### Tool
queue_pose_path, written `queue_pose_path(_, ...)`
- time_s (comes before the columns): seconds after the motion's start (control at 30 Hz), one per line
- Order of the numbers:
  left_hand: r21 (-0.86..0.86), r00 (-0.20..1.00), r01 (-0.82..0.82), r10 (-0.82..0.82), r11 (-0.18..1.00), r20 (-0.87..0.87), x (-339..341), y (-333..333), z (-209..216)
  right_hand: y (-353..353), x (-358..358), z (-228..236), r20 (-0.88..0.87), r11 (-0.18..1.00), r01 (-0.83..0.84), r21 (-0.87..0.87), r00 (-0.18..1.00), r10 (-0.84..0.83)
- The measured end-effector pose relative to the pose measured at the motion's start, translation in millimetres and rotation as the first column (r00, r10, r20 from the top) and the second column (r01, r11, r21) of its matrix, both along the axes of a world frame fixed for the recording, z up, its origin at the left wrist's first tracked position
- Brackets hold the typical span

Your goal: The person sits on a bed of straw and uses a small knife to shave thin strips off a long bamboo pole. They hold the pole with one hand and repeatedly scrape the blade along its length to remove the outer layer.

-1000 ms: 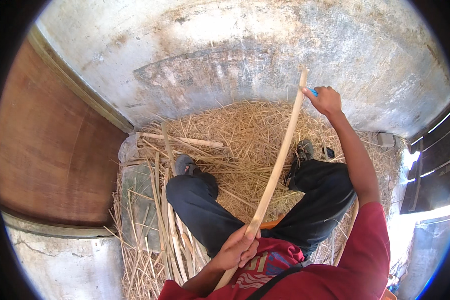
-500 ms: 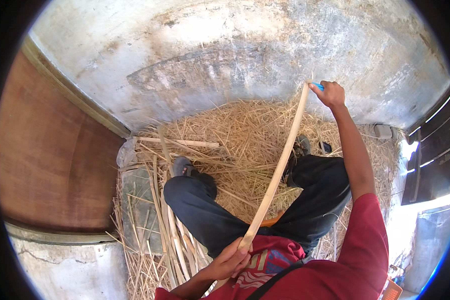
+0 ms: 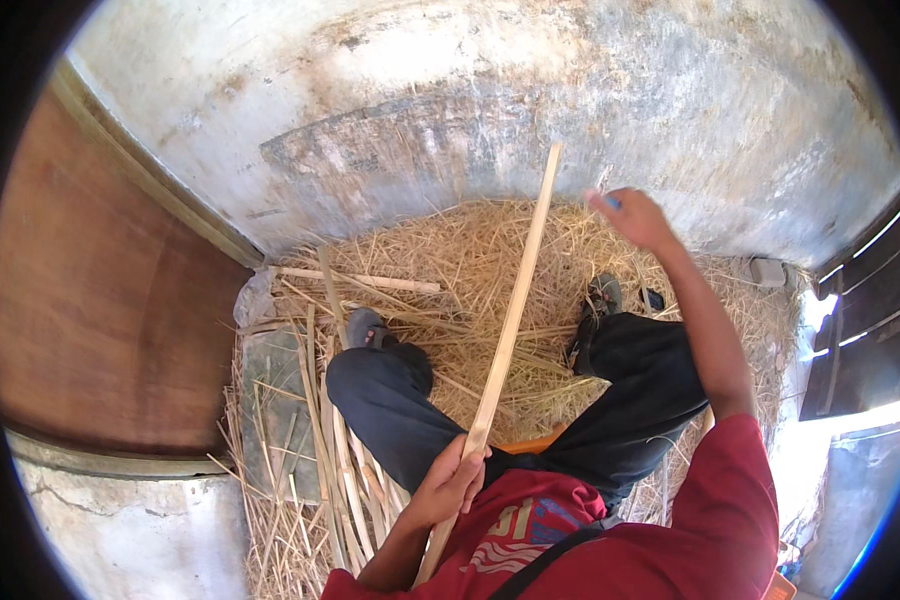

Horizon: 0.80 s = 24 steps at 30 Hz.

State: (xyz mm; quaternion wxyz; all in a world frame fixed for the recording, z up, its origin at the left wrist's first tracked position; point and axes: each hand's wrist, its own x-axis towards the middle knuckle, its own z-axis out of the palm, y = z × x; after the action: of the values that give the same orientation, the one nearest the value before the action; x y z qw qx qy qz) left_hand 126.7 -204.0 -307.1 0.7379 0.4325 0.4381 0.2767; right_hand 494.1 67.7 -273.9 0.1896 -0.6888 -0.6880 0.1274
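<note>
Strip slants from lower centre to upper centre, leaning right; left hand grips it, right hand holds a blue object.

Shavings btwn feet, strips on L

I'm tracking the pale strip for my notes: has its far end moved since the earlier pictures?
Yes: the far end of the pale strip has swung to the left, judged against the dark wall patch.
</note>
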Motion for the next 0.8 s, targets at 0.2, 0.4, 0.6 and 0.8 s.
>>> queue_pose_path(0.2, 0.064, 0.985, -0.127, 0.119, 0.990, 0.122, 19.0, 44.3, 3.3, -97.5, -108.6, 23.3, 0.166, 0.879, -0.399, 0.261, 0.915, 0.367)
queue_pose_path(0.4, 0.145, 0.978, -0.169, 0.147, 0.975, 0.148, 22.5, 71.9, 18.1, -122.0, -132.3, -7.0, 0.200, 0.817, -0.550, 0.172, 0.832, 0.517)
queue_pose_path(0.6, 0.155, 0.976, -0.175, 0.150, 0.972, 0.161, 22.2, 69.5, 16.5, -112.2, -133.6, -19.5, 0.304, 0.754, -0.553, 0.353, 0.830, 0.467)
queue_pose_path(0.8, 0.135, 0.978, -0.161, 0.139, 0.978, 0.157, 19.8, 69.4, 23.9, -91.6, -131.6, -19.9, 0.311, 0.664, -0.530, 0.527, 0.847, 0.430)
